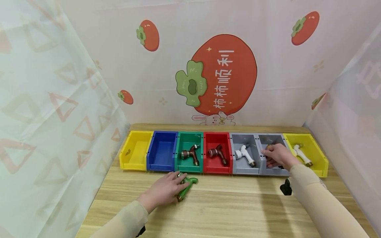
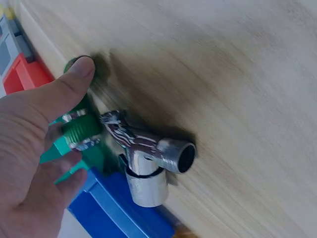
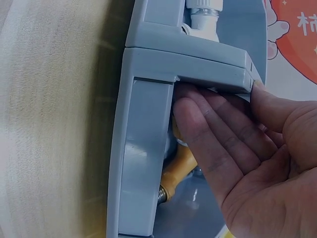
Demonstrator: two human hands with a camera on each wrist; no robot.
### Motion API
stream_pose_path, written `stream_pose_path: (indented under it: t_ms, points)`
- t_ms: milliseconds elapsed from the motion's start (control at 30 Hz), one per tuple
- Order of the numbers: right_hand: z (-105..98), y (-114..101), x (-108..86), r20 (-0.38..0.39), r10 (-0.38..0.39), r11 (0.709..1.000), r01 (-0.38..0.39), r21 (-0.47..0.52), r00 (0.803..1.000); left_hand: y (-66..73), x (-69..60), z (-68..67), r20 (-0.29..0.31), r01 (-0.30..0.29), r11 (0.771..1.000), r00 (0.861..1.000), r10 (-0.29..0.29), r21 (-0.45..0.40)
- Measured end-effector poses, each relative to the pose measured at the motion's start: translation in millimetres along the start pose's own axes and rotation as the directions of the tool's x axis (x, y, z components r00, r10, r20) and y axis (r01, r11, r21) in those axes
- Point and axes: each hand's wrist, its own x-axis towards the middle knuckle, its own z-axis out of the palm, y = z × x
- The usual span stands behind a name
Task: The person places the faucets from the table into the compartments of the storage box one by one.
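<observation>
On the table in front of the bins, my left hand point(image 1: 166, 190) grips a green tap point(image 1: 187, 189), thumb across one end. A chrome tap point(image 2: 153, 153) lies close by on the wood in the left wrist view; the hand hides it in the head view. Over at the right, my right hand point(image 1: 278, 155) reaches into a grey bin point(image 3: 143, 163). Its thumb touches the dividing wall, and its fairly straight fingers are inside. Below these fingers lies an orange-brown tap point(image 3: 181, 168), partly hidden by them.
Bins stand in a row: yellow point(image 1: 134, 166), blue point(image 1: 160, 167), green point(image 1: 189, 169), red point(image 1: 217, 170), grey point(image 1: 245, 171) and another yellow point(image 1: 319, 158). Brown taps point(image 1: 190, 154) lie in green and red, white taps point(image 1: 244, 153) in grey and right yellow. Fabric walls point(image 1: 104, 66) enclose the table.
</observation>
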Motion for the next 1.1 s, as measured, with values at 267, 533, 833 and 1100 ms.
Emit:
stream_pose_path:
  t_ms: [267,533,833,1100]
  points:
    - [0,2,0.3,0.0,-0.003,1.0,0.003,0.007,1.0,-0.5,3.2,5.3,-0.098,-0.092,0.992,0.99,0.101,0.089]
    - [-1,3,1.2,0.002,-0.012,1.0,0.012,0.008,1.0,6.5,11.1,7.8,0.029,-0.088,0.995,0.996,0.087,0.039]
    - [-1,2,0.0,0.008,-0.016,1.0,0.015,0.011,1.0,12.3,15.7,6.7,0.055,-0.182,0.977,0.983,0.177,0.108]
    - [-1,2,-0.8,0.002,-0.015,1.0,0.015,0.004,1.0,13.8,15.7,4.1,0.085,-0.154,0.985,0.985,0.148,0.071]
